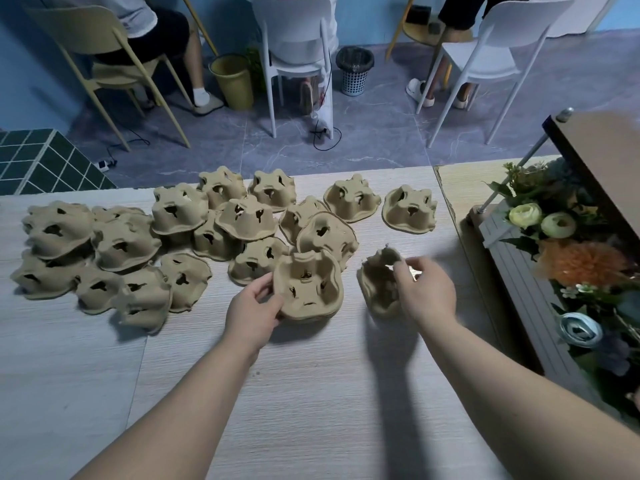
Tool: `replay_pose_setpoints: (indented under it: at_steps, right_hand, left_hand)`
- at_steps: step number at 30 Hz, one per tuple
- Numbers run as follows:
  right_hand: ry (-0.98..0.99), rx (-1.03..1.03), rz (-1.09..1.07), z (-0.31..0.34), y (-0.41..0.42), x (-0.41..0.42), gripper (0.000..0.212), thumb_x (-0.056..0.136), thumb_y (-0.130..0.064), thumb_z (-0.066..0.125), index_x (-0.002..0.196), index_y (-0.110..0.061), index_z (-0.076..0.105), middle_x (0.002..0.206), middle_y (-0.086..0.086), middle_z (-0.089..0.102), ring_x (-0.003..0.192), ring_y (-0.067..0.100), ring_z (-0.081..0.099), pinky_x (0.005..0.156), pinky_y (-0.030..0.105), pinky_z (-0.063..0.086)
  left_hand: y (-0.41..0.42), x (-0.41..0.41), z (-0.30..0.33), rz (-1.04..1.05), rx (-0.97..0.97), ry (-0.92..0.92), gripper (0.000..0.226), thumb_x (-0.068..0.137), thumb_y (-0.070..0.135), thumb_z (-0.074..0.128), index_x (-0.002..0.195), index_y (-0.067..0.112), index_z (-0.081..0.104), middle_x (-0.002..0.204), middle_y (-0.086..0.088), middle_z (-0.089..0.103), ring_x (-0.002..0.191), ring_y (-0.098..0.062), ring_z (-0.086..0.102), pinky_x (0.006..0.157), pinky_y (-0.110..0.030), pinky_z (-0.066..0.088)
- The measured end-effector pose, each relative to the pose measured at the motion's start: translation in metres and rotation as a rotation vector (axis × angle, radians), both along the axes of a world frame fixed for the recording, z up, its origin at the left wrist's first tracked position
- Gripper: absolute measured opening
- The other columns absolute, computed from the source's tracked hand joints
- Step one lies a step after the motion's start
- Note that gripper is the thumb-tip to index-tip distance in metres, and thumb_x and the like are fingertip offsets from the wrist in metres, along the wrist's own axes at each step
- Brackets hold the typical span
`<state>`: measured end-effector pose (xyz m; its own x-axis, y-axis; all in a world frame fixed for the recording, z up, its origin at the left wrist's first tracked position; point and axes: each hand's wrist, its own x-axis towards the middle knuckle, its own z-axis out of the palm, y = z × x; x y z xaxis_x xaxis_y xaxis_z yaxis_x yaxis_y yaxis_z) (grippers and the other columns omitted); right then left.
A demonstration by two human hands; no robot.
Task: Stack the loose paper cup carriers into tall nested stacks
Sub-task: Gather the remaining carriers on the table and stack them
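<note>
Loose carriers [149,244] crowd the table's [311,393] far left. The left hand [254,311] grasps a short nested stack [308,289]; the right hand [426,292] pinches a tilted carrier [379,289] just beside it. Misaligned cups could jam the nesting.

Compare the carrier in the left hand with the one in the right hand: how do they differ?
The left carrier faces the camera, cup wells open to view; the right carrier is turned edge-on. The left hand grips the left carrier's rim at the side; the right hand covers much of the right carrier. Both are tan pulp.
</note>
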<state>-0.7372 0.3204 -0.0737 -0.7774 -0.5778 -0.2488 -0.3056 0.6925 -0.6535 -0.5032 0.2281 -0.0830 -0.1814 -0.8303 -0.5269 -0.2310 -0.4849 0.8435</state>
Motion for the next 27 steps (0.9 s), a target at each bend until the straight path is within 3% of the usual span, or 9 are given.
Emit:
replay_pose_setpoints:
  at_steps: [4, 8, 12, 16, 19, 23, 25, 27]
  right_hand:
    - [0.109, 0.044, 0.027, -0.001, 0.005, -0.001, 0.02, 0.09, -0.031, 0.049, 0.082, -0.015, 0.059, 0.084, 0.006, 0.064, 0.081, 0.029, 0.056, 0.062, 0.033, 0.038]
    - [0.054, -0.084, -0.072, 0.006, 0.009, -0.001, 0.017, 0.09, -0.028, 0.054, 0.089, -0.015, 0.064, 0.085, 0.006, 0.067, 0.087, 0.029, 0.059, 0.072, 0.034, 0.043]
    - [-0.041, -0.289, -0.169, 0.019, 0.002, 0.006, 0.012, 0.084, -0.025, 0.062, 0.091, -0.017, 0.067, 0.082, -0.003, 0.067, 0.086, 0.022, 0.062, 0.083, 0.037, 0.048]
    - [-0.155, -0.42, -0.169, 0.024, -0.011, 0.026, 0.009, 0.079, -0.027, 0.064, 0.088, -0.028, 0.067, 0.072, -0.008, 0.067, 0.074, 0.016, 0.063, 0.078, 0.041, 0.053]
    - [-0.199, -0.428, -0.092, 0.026, -0.019, 0.045, 0.012, 0.083, -0.028, 0.064, 0.095, -0.03, 0.065, 0.069, -0.007, 0.066, 0.069, 0.011, 0.062, 0.073, 0.033, 0.052]
    - [-0.26, -0.351, 0.057, 0.016, -0.024, 0.063, 0.019, 0.086, -0.034, 0.062, 0.105, -0.029, 0.064, 0.073, -0.004, 0.069, 0.075, 0.013, 0.065, 0.074, 0.03, 0.05]
    - [-0.257, -0.282, 0.132, 0.011, -0.024, 0.066, 0.03, 0.089, -0.037, 0.06, 0.115, -0.024, 0.064, 0.079, -0.005, 0.07, 0.081, 0.012, 0.065, 0.077, 0.029, 0.049]
    - [-0.231, -0.233, 0.185, 0.01, -0.023, 0.066, 0.032, 0.09, -0.041, 0.06, 0.117, -0.023, 0.064, 0.085, -0.007, 0.07, 0.082, 0.01, 0.064, 0.075, 0.026, 0.046]
  left_hand:
    - [0.0, -0.001, -0.003, 0.0, 0.005, 0.007, 0.05, 0.092, 0.005, 0.061, 0.137, 0.025, 0.055, 0.13, 0.003, 0.062, 0.116, -0.015, 0.06, 0.086, -0.036, 0.055]
    - [0.0, 0.0, -0.004, -0.015, 0.002, 0.007, 0.049, 0.091, 0.007, 0.062, 0.134, 0.03, 0.057, 0.133, 0.003, 0.061, 0.12, -0.014, 0.058, 0.089, -0.04, 0.056]
    - [0.002, -0.001, 0.0, -0.022, -0.012, 0.012, 0.049, 0.093, 0.006, 0.06, 0.137, 0.028, 0.054, 0.134, 0.004, 0.058, 0.124, -0.015, 0.054, 0.081, -0.032, 0.054]
    - [0.003, -0.002, 0.003, -0.052, -0.027, 0.005, 0.045, 0.094, 0.012, 0.061, 0.134, 0.031, 0.055, 0.127, 0.009, 0.06, 0.123, -0.01, 0.054, 0.075, -0.027, 0.052]
    - [0.002, -0.002, 0.004, -0.061, -0.023, -0.02, 0.04, 0.097, 0.023, 0.058, 0.136, 0.029, 0.054, 0.128, 0.006, 0.061, 0.12, -0.012, 0.055, 0.076, -0.028, 0.051]
    - [0.003, 0.001, 0.003, -0.057, -0.02, -0.037, 0.044, 0.093, 0.051, 0.053, 0.133, 0.032, 0.057, 0.134, 0.006, 0.06, 0.126, -0.016, 0.053, 0.108, -0.049, 0.042]
    - [0.002, 0.002, 0.0, -0.048, 0.013, -0.018, 0.053, 0.078, 0.069, 0.051, 0.119, 0.039, 0.064, 0.125, 0.009, 0.066, 0.12, -0.018, 0.058, 0.105, -0.053, 0.044]
    - [0.002, 0.001, 0.003, -0.055, 0.024, 0.002, 0.057, 0.069, 0.073, 0.05, 0.114, 0.041, 0.065, 0.118, 0.009, 0.069, 0.113, -0.019, 0.062, 0.099, -0.055, 0.049]
